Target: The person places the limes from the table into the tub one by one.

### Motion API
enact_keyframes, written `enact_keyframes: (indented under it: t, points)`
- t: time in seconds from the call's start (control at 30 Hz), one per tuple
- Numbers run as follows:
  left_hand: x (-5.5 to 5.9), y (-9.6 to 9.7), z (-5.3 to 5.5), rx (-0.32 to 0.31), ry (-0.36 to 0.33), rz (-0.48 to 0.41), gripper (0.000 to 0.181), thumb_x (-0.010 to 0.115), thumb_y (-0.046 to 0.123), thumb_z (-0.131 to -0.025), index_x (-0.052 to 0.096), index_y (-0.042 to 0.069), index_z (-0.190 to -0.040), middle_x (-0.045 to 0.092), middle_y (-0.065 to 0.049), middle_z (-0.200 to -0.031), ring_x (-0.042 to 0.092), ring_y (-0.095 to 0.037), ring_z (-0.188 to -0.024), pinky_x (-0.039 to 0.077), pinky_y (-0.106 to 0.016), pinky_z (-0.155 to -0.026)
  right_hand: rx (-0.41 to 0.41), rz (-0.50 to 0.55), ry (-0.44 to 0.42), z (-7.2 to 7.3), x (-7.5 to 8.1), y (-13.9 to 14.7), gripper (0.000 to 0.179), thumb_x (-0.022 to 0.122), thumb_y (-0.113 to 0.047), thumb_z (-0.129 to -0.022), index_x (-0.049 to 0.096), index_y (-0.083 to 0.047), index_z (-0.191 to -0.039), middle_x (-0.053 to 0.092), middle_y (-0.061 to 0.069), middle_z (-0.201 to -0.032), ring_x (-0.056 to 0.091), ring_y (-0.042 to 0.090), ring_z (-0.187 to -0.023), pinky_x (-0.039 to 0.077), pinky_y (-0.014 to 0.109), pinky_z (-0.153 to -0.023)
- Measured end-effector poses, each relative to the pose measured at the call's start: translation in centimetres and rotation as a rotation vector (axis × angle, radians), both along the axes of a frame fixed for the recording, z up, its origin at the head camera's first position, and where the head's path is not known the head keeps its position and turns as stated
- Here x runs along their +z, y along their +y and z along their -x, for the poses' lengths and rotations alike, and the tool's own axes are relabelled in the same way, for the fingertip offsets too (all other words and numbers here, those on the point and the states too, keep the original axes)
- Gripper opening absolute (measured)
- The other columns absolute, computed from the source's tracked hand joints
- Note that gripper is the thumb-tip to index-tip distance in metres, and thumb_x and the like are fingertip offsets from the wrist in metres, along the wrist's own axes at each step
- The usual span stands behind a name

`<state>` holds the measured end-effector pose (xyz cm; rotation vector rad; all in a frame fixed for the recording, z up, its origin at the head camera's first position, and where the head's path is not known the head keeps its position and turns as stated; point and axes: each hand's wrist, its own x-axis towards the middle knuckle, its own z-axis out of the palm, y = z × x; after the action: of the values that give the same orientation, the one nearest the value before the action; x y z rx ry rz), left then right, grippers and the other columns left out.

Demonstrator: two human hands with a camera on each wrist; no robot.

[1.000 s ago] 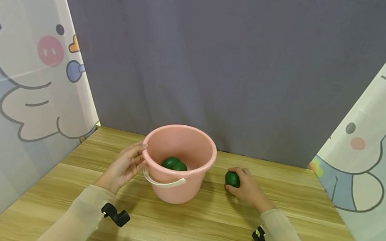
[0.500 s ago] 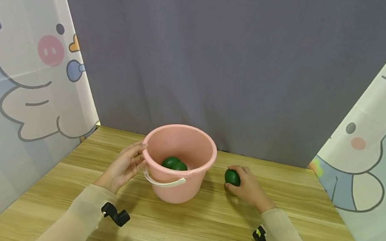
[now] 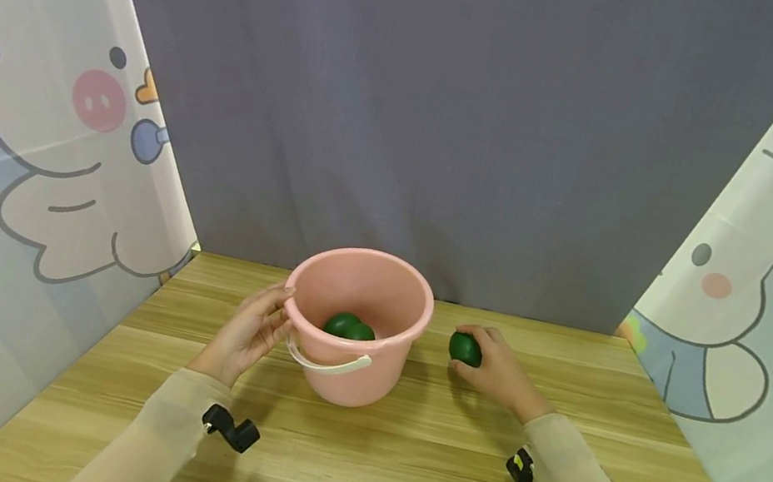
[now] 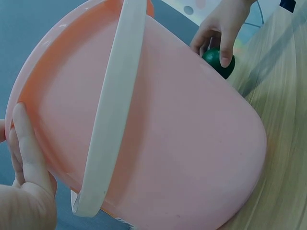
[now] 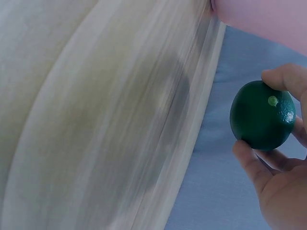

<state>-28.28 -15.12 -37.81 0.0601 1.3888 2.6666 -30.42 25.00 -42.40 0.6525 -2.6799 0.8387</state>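
A pink bucket (image 3: 353, 375) with a white handle (image 3: 336, 368) stands upright on the wooden table. Inside it lie two dark green fruits (image 3: 343, 324). My left hand (image 3: 250, 337) holds the bucket's left rim, with fingers against the outer wall under the lip in the left wrist view. To the right of the bucket, my right hand (image 3: 498, 372) grips another dark green fruit (image 5: 261, 115) between thumb and fingers. This fruit is smooth, rounded and glossy, with a pale green stem dot. It hangs a little above the table, its shadow apart from it.
The wooden table (image 3: 349, 479) reaches back to a grey curtain (image 3: 452, 116). Cartoon-printed cloths flank it on the left (image 3: 31, 134) and right (image 3: 722, 328). The white handle hangs down on the bucket's near side.
My right hand has raised the green fruit slightly, with a small drift to the left. My left hand and the bucket stay in place.
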Motion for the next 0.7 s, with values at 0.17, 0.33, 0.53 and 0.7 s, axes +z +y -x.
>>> enact_keyframes:
  t: [0.17,0.33,0.53,0.7]
  points:
    - [0.1,0.1,0.0,-0.001,0.0,-0.004,0.024,0.054,0.01,-0.103,0.051,0.005,-0.126,0.052,-0.003,-0.099,0.058,-0.007,-0.076,0.058,-0.011,-0.061,0.007,0.004,0.025,0.1,0.3,-0.1,0.058,0.081,-0.016,-0.086,0.055,-0.005,-0.136,0.054,0.023,-0.126,0.06,0.036,-0.101,0.061,0.051,-0.081]
    - [0.1,0.0,0.0,0.003,-0.003,-0.019,0.025,0.053,0.009,-0.103,0.051,0.005,-0.127,0.051,-0.004,-0.1,0.058,-0.007,-0.075,0.058,-0.011,-0.06,0.01,0.015,0.037,0.0,0.6,-0.3,0.058,0.081,-0.016,-0.085,0.055,-0.007,-0.136,0.054,0.023,-0.126,0.06,0.035,-0.101,0.061,0.049,-0.079]
    - [0.1,-0.1,0.0,-0.01,0.012,-0.013,0.026,0.053,0.01,-0.103,0.049,0.005,-0.129,0.052,-0.005,-0.102,0.058,-0.007,-0.075,0.058,-0.011,-0.061,0.024,0.02,0.062,-0.1,1.1,-0.4,0.058,0.081,-0.015,-0.085,0.055,-0.005,-0.136,0.054,0.022,-0.126,0.06,0.034,-0.101,0.061,0.049,-0.079]
    - [0.1,-0.1,-0.1,-0.014,0.015,-0.012,0.026,0.053,0.01,-0.103,0.049,0.005,-0.129,0.052,-0.004,-0.101,0.059,-0.007,-0.075,0.058,-0.011,-0.061,0.034,0.022,0.098,-0.2,1.5,-0.7,0.058,0.082,-0.015,-0.084,0.056,-0.005,-0.134,0.056,0.021,-0.125,0.06,0.034,-0.1,0.061,0.047,-0.078]
